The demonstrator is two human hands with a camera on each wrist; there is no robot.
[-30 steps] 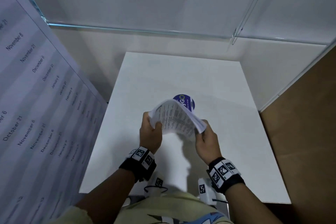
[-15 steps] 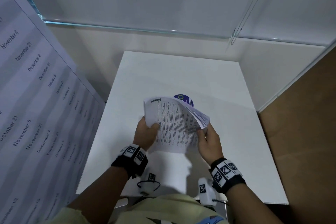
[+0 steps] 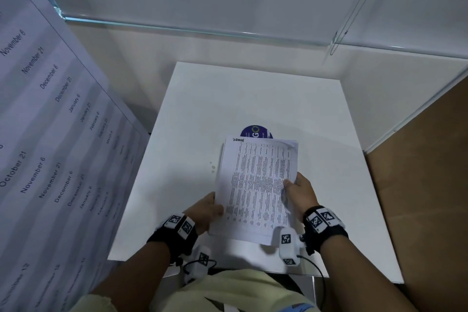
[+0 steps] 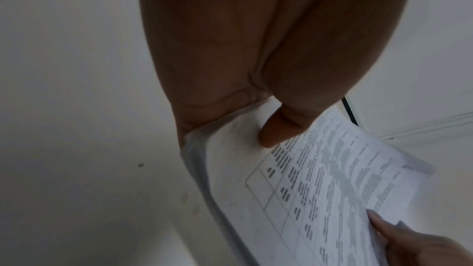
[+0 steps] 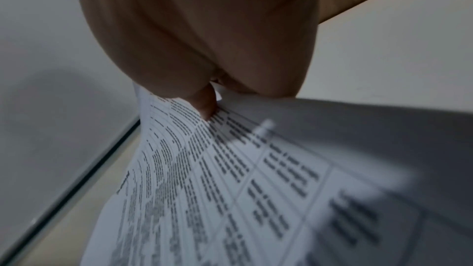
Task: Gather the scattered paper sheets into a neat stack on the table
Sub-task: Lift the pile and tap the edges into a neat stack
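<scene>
The sheets (image 3: 255, 190) are held as one bundle above the worktop (image 3: 192, 119), printed table face up. The left hand (image 3: 205, 210) pinches the bundle's left edge, thumb on top; its grip is closed on the sheets. The right hand (image 3: 301, 191) pinches the right edge, thumb (image 5: 204, 104) on the print; its grip is likewise closed on the sheets.

Landmark: the sheets. A blue disc (image 3: 255, 132) shows just beyond their far edge, partly covered. Bare worktop extends beyond, left and right of the sheets. A dated panel (image 3: 50, 159) stands well to their left; a brown board (image 3: 425, 185) stands well to their right. Small spots (image 3: 212, 167) lie just left of the bundle.

Compared with half a second earlier, the bundle is flatter, its far edges nearly aligned rather than fanned.
</scene>
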